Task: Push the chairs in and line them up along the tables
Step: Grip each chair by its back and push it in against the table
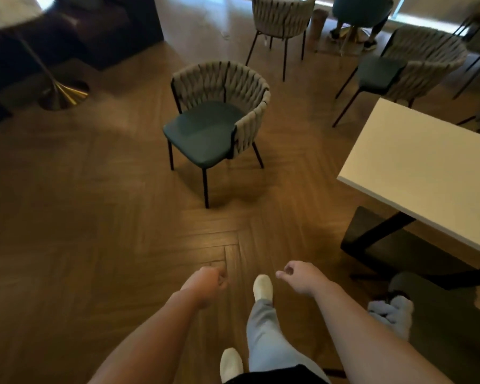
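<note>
Head view, looking down: our left hand (209, 281) is curled into a loose fist and our right hand (299, 275) hangs half-closed with thumb near forefinger; both are empty, low over the herringbone floor (94, 217). Ahead, the nearest chair (216, 123) stands alone in the open, well apart from the white table (416, 167) at our right, its seat turned away from that table. Two more chairs, the far chair (281, 18) and the side chair (408, 65), sit beyond. We judge the nearest chair light: thin metal legs, woven wraparound back, padded seat. The weave will give, so we should grip the firm top rim of the backrest with both hands; the legs should slide on this smooth floor.
</note>
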